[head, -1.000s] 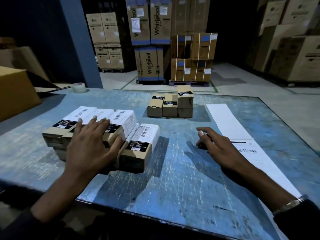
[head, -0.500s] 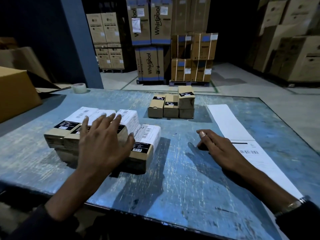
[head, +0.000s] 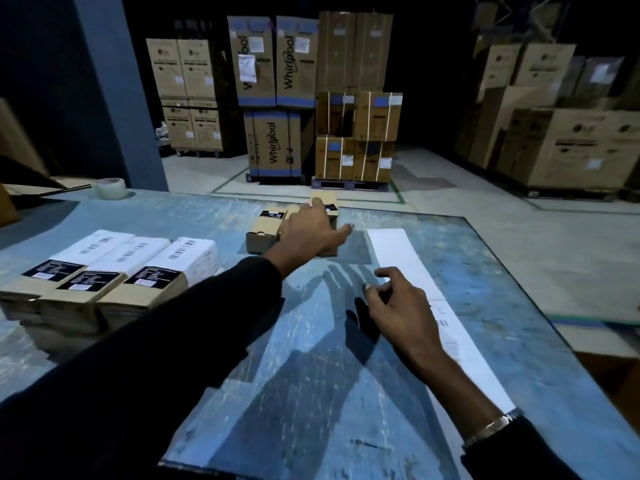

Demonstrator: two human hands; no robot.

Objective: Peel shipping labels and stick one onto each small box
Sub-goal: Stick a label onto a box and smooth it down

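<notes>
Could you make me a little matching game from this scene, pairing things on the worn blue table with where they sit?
Things:
1. clear roll of packing tape
2. long white strip of shipping labels
3. stack of labelled brown cardboard boxes
4. cluster of small unlabelled brown boxes

Places:
A. under the reaching left hand, far middle
B. far left corner of the table
C. right side, beside the right hand
D. near left side

Pairs: 1-B, 2-C, 3-D, 4-A
</notes>
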